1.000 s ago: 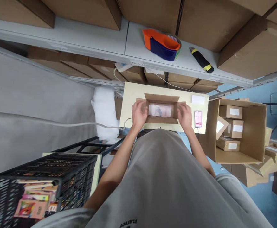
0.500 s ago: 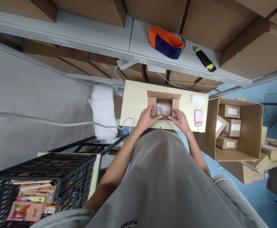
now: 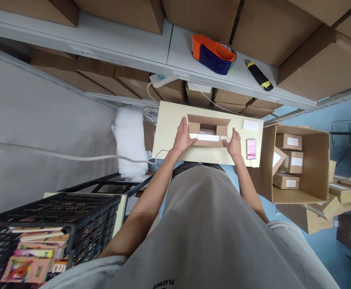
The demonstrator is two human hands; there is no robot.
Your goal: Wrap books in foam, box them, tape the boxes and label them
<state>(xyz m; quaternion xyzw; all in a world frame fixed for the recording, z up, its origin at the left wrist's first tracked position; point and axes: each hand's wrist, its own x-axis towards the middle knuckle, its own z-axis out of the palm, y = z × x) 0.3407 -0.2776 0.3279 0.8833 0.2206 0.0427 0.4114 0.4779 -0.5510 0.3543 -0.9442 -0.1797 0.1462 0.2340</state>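
Dark lettering (image 3: 164, 282) on the grey shirt (image 3: 199, 224) reads "PLAYBOY" — upside down, at the lower edge of the view. A shelf label (image 3: 181, 76) appears to begin "D2", its remaining characters unclear. Too small or blurred to read: the phone (image 3: 251, 149) screen, the open cardboard box's (image 3: 209, 126) white strip (image 3: 208, 137), and the crated books' (image 3: 26, 269) print.

Small open box (image 3: 208, 143) made of matt cardboard, tape dispenser (image 3: 213, 60) moulded in smooth plastic, crate (image 3: 97, 224) formed of latticed plastic, shirt (image 3: 199, 224) cut from matt cloth
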